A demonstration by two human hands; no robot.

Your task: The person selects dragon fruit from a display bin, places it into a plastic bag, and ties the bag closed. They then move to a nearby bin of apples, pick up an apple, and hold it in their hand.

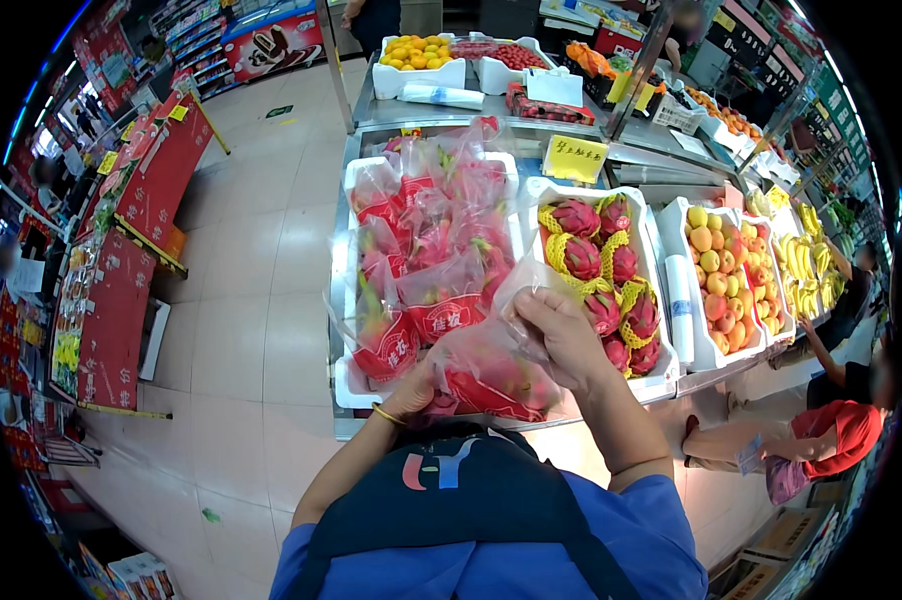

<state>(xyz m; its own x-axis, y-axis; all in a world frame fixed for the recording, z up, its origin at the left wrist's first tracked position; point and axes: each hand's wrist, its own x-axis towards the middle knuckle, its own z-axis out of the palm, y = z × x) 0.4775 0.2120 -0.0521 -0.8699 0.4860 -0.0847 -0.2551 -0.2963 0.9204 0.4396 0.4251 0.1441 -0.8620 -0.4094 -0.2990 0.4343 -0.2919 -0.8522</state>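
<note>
A clear plastic bag of dragon fruit [496, 379] with a red printed band lies tilted across the near edge of a white foam box [355, 379]. My right hand [559, 326] grips the bag's gathered upper film. At the bag's left end, my left hand [413, 391] holds its side, some fingers hidden behind the plastic. Several similar bagged dragon fruits [443, 304] fill the box beyond my hands. To the right, a second foam box [659, 300] holds loose dragon fruits [582, 256] in yellow foam nets.
Foam boxes of apples [717, 281] and bananas [800, 255] continue rightward, with a plastic bag roll [679, 307] between boxes. A yellow sign [574, 159] stands behind. People, including one in a red shirt [845, 439], are at right. Tiled floor [229, 360] and red-draped stands [109, 322] lie left.
</note>
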